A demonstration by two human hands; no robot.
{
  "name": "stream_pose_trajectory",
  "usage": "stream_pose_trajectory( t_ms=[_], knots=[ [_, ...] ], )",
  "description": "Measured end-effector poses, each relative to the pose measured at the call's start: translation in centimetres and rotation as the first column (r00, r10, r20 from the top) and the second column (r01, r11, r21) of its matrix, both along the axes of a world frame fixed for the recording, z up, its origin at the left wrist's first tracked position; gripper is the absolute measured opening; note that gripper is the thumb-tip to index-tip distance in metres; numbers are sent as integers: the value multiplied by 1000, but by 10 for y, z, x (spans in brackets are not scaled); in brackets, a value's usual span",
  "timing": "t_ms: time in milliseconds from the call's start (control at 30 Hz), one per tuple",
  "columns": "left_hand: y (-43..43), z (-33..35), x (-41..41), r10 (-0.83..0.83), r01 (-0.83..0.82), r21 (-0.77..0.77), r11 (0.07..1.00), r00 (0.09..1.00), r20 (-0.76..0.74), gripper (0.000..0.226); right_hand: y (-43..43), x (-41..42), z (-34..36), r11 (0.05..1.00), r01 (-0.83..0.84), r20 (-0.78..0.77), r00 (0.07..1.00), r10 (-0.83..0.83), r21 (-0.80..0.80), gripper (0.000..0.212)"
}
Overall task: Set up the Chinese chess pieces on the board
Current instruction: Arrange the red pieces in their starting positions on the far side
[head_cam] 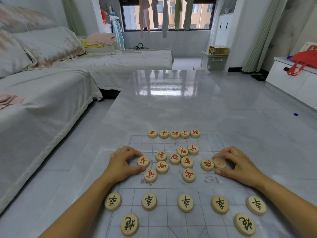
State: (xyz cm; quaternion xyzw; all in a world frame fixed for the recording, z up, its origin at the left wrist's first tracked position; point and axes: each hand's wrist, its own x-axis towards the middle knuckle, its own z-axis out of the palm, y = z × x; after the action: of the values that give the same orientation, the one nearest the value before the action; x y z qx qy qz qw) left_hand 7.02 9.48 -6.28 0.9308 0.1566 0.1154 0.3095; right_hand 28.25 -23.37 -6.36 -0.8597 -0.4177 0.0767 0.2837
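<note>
While the left hand (pixel 123 162) pinches the red piece marked 車 (pixel 143 161) between thumb and forefinger on the board (pixel 164 193), the right hand (pixel 240 166) grips a pale piece (pixel 220 163) whose red writing is blurred.

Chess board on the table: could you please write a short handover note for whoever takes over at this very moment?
Hands: the left grip pinches the red chariot piece at the left side of the board. The right grip is curled round a pale piece, its mark too blurred to read.
Done: five red pieces line the far row. Five black soldiers stand in a row, and two black cannons sit nearer the person.
Left: the loose red cluster mid-board needs placing. The black back row is out of view.
</note>
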Motion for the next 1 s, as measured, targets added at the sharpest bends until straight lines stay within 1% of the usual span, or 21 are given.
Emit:
stream_pose_trajectory(
  t_ms=[133,300,433,567,600,667,733,767,800,867,900,933,1000],
  knots=[
    [-1,1,0,-1,1,2,1000,1000,0,41,1,0,1,1000,-18,4,1000,18,-21,61],
    [-2,1,1,3,-3,20,1000,1000,0,45,-1,-1,1,999,-25,27,999,26,-44,57],
    [-1,1,0,-5,6,29,1000,1000,-7,46,1,-2,4,994,-30,40,999,34,-103,69],
    [-2,4,0,-5,5,9,1000,1000,2,63,1,0,4,994,-22,25,999,25,-105,78],
    [-4,5,-1,2,-2,4,1000,1000,17,64,1,0,4,995,-16,27,999,18,-100,80],
    [-9,10,-2,23,-23,8,1000,998,60,57,1,0,4,996,-5,33,999,8,-90,83],
    [-22,18,1,39,-43,37,998,993,112,52,1,-1,5,996,-2,40,999,5,-84,76],
    [-31,23,5,21,-31,90,996,994,105,54,2,-1,5,997,1,42,999,2,-81,69],
    [-41,29,11,-17,8,173,985,999,48,55,2,-2,6,997,2,41,999,1,-77,64],
    [-60,36,24,-68,124,354,927,984,-166,50,1,-2,5,998,-4,38,999,6,-61,55],
    [-66,35,30,-65,168,404,899,964,-256,46,0,-2,4,999,-9,37,999,11,-51,51],
    [-70,34,34,-61,194,425,884,950,-308,45,0,-2,4,999,-14,33,999,16,-44,46],
    [-72,32,37,-49,195,421,886,942,-333,44,-1,-1,2,999,-22,25,999,24,-42,39]
  ],
)
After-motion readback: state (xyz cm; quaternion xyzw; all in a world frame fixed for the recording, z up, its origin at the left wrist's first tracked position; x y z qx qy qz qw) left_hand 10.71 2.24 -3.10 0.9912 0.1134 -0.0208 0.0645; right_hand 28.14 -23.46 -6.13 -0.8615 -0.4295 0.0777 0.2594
